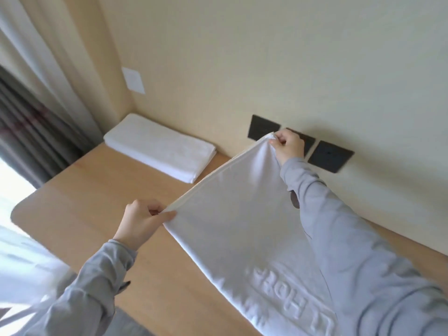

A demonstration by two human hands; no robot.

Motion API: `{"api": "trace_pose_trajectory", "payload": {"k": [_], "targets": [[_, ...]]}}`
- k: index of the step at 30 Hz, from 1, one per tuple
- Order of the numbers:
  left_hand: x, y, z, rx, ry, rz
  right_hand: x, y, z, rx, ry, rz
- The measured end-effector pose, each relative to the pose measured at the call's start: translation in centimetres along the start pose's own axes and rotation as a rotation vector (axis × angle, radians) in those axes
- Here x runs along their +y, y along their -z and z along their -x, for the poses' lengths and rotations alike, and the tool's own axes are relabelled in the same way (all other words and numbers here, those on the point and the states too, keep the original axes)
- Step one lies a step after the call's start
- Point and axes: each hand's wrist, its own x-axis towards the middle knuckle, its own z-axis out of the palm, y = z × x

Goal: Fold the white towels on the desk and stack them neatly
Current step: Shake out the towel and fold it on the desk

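Pale wood desk runs along a cream wall, and the work is going on over its right half. Both hands are clamped on one white towel, well apart from each other. The left hand pinches one top corner between thumb and curled fingers, out over the middle of the desk. The right hand pinches the other top corner, raised near the wall at the desk's back edge. Between them the towel's hemmed top edge is pulled into a taut, straight line, with light creases fanning down from the right-hand corner. From that edge the cloth falls toward the desk's near right side and leaves the picture at the bottom. Raised lettering is pressed into its lower part; only some of the letters can be read. Grey sleeves cover both arms to the wrists.

A folded towel, also white, lies flat at the desk's far left corner, close against the wall and well apart from the held one. Behind the right hand, three dark wall plates sit in a row just above the desk, the middle one mostly hidden by the hand. A white plate is fixed higher up near the room corner, and curtains hang at the left
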Motion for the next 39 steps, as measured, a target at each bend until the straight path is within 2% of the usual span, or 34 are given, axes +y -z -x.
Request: {"api": "trace_pose_trajectory", "payload": {"k": [10, 17, 19, 22, 25, 27, 29, 32, 36, 39], "targets": [[-12.9, 1.3, 0.2, -0.135, 0.439, 0.034, 1.2, -17.8, 2.8, -0.400, -0.056, 0.178], [-18.2, -1.4, 1.0, -0.139, 0.545, -0.065, 2.4, -21.9, 5.6, -0.467, -0.057, 0.045], [-18.1, -2.4, 0.9, -0.067, 0.519, -0.163, 3.1, -21.0, 7.3, -0.441, 0.016, 0.038], [-16.5, -3.8, 0.5, 0.118, 0.356, -0.384, 4.4, -19.8, 12.1, -0.422, 0.380, 0.119], [-14.5, -6.2, -0.3, 0.037, 0.084, -0.547, 5.2, -19.9, 19.0, -0.596, 0.765, 0.239], [-14.5, -7.9, -0.6, -0.075, -0.080, -0.632, 6.0, -20.4, 21.7, -0.699, 0.879, 0.330], [-15.4, -8.7, -0.8, -0.144, -0.109, -0.655, 7.1, -20.5, 21.0, -0.747, 0.916, 0.449], [-16.9, -9.1, -0.7, -0.148, -0.081, -0.631, 8.6, -20.2, 15.9, -0.758, 0.910, 0.661], [-17.5, -9.5, -0.8, -0.123, -0.056, -0.615, 9.9, -20.2, 8.7, -0.732, 0.663, 0.832], [-17.5, -9.7, -0.8, -0.091, -0.060, -0.636, 10.4, -20.4, 6.3, -0.662, 0.513, 0.852]]}}
